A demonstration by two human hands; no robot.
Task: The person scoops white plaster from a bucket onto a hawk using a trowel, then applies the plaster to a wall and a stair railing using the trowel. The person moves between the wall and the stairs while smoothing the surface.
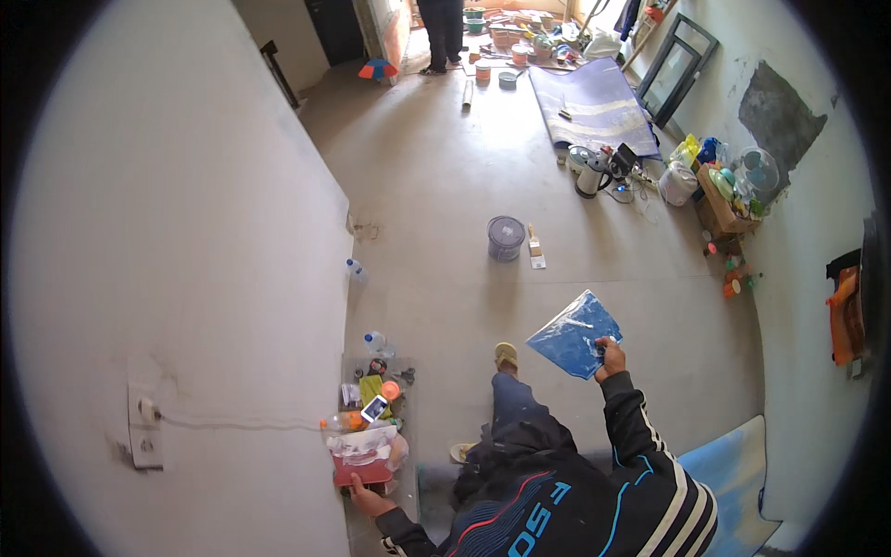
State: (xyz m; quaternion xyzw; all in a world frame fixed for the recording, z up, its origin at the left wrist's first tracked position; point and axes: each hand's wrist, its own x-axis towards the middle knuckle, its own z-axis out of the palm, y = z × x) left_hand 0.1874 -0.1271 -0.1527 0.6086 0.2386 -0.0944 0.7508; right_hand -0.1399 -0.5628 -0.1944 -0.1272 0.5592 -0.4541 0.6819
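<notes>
Head view, as I have it on my feed: the right hand (611, 360) is held out ahead of the body, right of centre in the lower half of the frame, its black sleeve with white stripes (624, 399) rising from the lower edge. Its grip is clenched on the lower right edge of a blue, flat, angular plate smeared with white paste (571, 336), which spreads up and left from the fingers.

The left hand (374, 501) reaches into the lower left of the frame, forearm slanting up and left. I see its grip grasping the lower edge of a red flat board with white paste on it (364, 470), one digit lying over the red; I cannot tell whether the board rests on anything.

Just above it sit a clear bottle of orange liquid (342, 421) and a white phone with a dark screen (375, 408). Near the frame's centre, a grey round bucket (506, 239) stands beside a flat brush with a wooden handle (535, 249).
</notes>
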